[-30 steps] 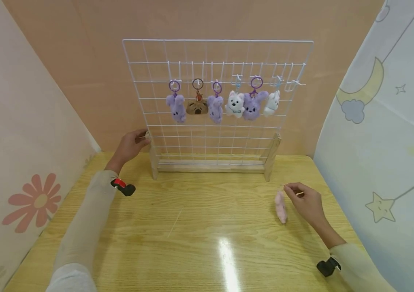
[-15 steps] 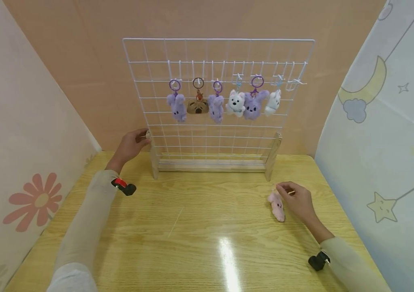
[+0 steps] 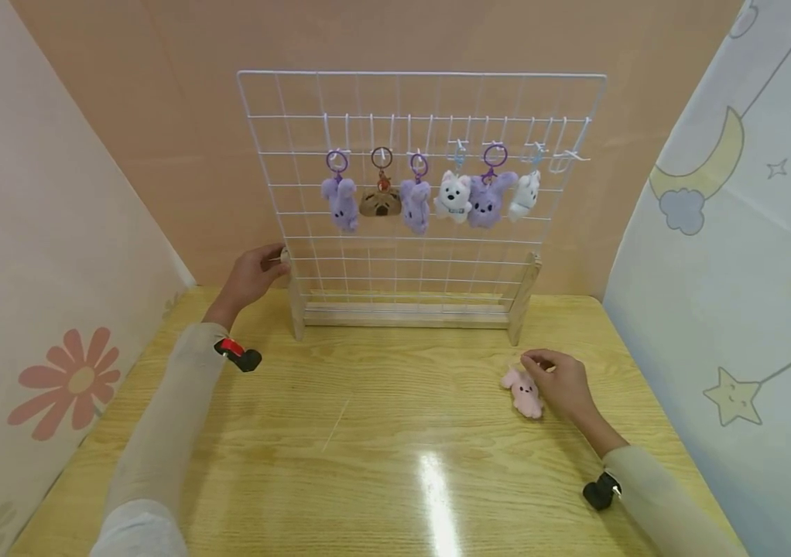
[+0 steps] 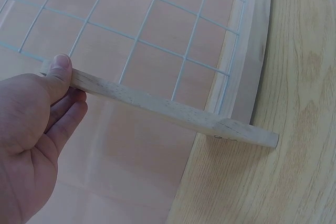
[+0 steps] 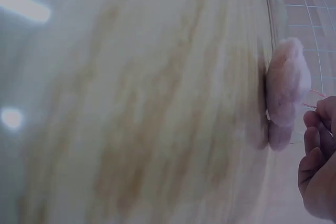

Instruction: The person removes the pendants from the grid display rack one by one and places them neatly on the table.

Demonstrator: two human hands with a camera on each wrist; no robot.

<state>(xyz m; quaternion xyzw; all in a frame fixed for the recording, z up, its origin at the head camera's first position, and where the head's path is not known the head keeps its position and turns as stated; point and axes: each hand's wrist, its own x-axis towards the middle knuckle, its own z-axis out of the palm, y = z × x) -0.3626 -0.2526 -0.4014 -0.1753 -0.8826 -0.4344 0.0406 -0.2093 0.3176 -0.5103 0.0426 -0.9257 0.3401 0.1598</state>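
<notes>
My left hand [image 3: 249, 278] grips the top of the wooden side post [image 4: 168, 109] of a white wire grid rack [image 3: 402, 259], thumb on one face and fingers behind. At the right, my right hand [image 3: 564, 384] pinches the thin pink cord of a small pink plush keychain [image 3: 526, 394]. The plush is low at the table, its face toward the head camera and ears to the upper left. In the right wrist view the pink plush [image 5: 289, 85] sits against the tabletop, and a short stretch of cord runs into the fingertips.
Several plush keychains hang in a row on the grid's hooks: purple bunnies [image 3: 484, 205], a brown face [image 3: 381, 203] and white dogs [image 3: 453, 197]. A bare hook [image 3: 566, 160] sits at the right end. Patterned walls [image 3: 723, 271] flank the wooden table [image 3: 395, 433].
My right hand has moved left with the pink plush, which has turned from edge-on to show its face. My left hand stays on the post.
</notes>
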